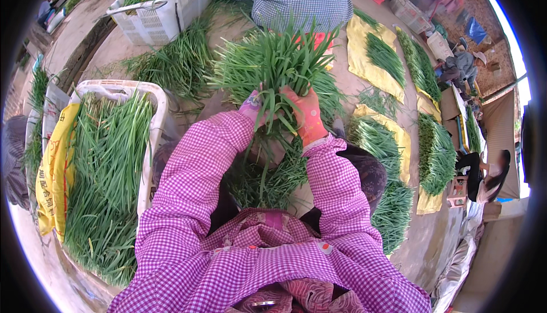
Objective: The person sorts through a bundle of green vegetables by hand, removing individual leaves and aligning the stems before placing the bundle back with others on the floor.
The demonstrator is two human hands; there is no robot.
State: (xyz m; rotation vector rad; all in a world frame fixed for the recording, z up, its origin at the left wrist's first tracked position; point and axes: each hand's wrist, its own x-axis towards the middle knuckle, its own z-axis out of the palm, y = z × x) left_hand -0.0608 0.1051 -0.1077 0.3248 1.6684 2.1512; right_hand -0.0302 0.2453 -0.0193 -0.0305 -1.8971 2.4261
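A thick bunch of garlic chives [273, 65] was held up in front of the person, clear of the floor, and both gloved hands were closed on it: the left hand [250, 105] clasped its near left side and the right hand [306, 113] its near right side, thumbs and fingers wrapped in among the leaves. This bunch looked only part done; its leaves fanned out unevenly, and no tie could be made out around it, though the gloves hid part of the grip.

Much of the sorting seemed finished. To the right of the bunch, chives lay in fairly even rows, one on a far yellow sheet [357, 56] and another on a near yellow sheet [404, 142], with a further row [436, 148] beyond the near one. A good deal appeared left as well: a loose heap [179, 59] sprawled to the left of the bunch and slightly beyond it, and a tangled pile [273, 182] lay below it, between the person's legs. The white crate [161, 119] to the left of the bunch was packed with long chives, but whether those were waiting or finished could not be told.
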